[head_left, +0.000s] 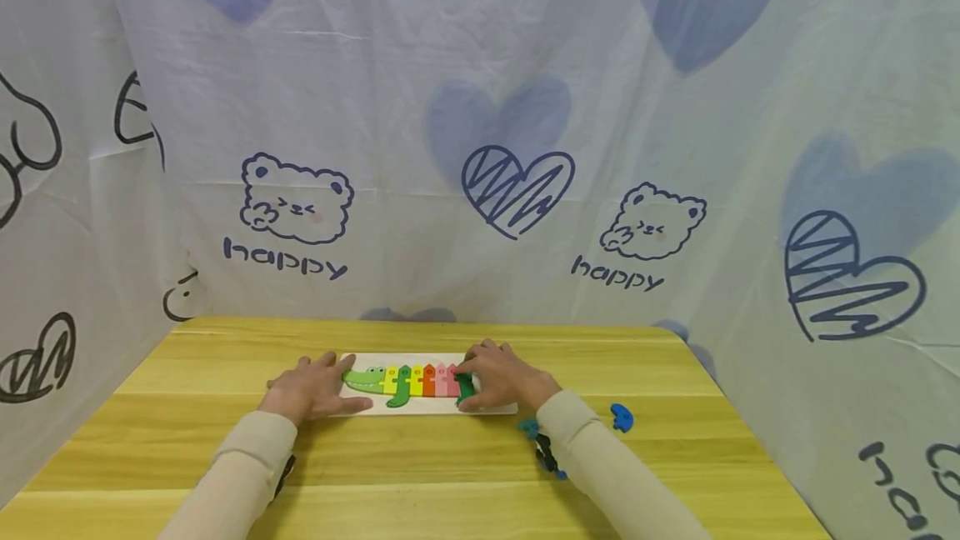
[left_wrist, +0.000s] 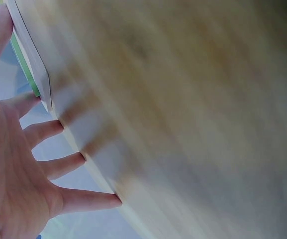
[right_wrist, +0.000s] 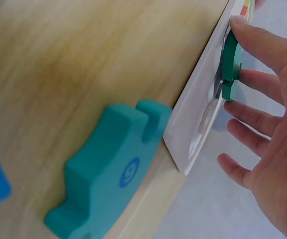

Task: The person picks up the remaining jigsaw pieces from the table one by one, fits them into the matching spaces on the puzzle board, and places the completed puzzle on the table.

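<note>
Near the far edge of the yellow wood-grain table (head_left: 375, 473) lies a white rectangular puzzle board (head_left: 435, 408), carrying a light green crocodile head (head_left: 363, 381) and a row of yellow, green, red and pink body pieces (head_left: 429, 382). My left hand (head_left: 311, 388) is spread wide at the board's left end, thumb along the near side and index finger at the far side, pinching nothing. At the other end, my right hand (head_left: 498, 377) holds a dark green leg piece (right_wrist: 230, 57) between thumb and index finger, the other fingers fanned loosely apart; I cannot tell whether the piece sits fully down. Just beyond it, the board's right end shows a curved recess (right_wrist: 203, 119).

Close to the board's right corner rests a thick teal piece (right_wrist: 108, 169) printed with a 6 or 9, partly hidden from above by my right sleeve (head_left: 615, 469). Past that sleeve, to the right, lies a blue curved piece (head_left: 622, 417), well apart from the board. Behind the table hangs a white cloth (head_left: 397, 107) printed with hearts and bears
</note>
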Demonstrator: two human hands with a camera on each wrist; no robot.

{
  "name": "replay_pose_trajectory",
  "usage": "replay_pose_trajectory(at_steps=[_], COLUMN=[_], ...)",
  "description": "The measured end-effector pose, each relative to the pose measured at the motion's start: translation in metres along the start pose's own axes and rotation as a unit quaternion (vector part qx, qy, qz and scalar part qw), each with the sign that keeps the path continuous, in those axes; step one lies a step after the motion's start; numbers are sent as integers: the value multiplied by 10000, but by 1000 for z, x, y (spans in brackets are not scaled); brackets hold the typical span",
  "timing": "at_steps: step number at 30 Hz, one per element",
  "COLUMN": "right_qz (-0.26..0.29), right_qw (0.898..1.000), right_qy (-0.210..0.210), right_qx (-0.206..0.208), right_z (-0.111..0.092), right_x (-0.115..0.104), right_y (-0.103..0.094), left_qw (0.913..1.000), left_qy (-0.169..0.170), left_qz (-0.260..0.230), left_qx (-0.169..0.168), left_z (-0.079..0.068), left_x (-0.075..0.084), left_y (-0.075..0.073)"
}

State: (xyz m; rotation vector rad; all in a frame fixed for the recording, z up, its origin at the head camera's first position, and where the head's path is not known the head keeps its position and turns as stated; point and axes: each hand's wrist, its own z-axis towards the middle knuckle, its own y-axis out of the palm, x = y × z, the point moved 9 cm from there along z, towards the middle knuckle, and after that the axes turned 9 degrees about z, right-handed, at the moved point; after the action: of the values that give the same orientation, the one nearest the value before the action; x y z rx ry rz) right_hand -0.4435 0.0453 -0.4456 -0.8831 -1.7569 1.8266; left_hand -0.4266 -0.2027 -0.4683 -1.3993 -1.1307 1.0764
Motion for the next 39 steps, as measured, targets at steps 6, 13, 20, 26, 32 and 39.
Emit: replay_pose_trajectory(at_steps=[6, 13, 20, 26, 32, 39], right_qz=[-51, 125, 215, 229, 329, 282], right_qw=[10000, 9998, 9996, 9997, 9992, 9994], right_qy=[76, 170, 157, 92, -48, -36], right_qx=[2, -31, -1, 57, 212, 183], right_z=[-1, -3, -3, -7, -16, -30], right_x=[1, 2, 1, 2, 7, 15], right_y=[1, 0, -1, -7, -22, -35], left_qw=[10000, 10000, 10000, 10000, 10000, 10000], left_qy=[-42, -30, -19, -10, 30, 18], left_qz=[-15, -5, 15, 21, 11, 18], left_qx=[-11, 4, 4, 22, 81, 65], left_z=[1, 1, 0, 1, -1, 0], left_x=[-1, -1, 0, 0, 1, 0], left_y=[2, 2, 1, 1, -1, -1])
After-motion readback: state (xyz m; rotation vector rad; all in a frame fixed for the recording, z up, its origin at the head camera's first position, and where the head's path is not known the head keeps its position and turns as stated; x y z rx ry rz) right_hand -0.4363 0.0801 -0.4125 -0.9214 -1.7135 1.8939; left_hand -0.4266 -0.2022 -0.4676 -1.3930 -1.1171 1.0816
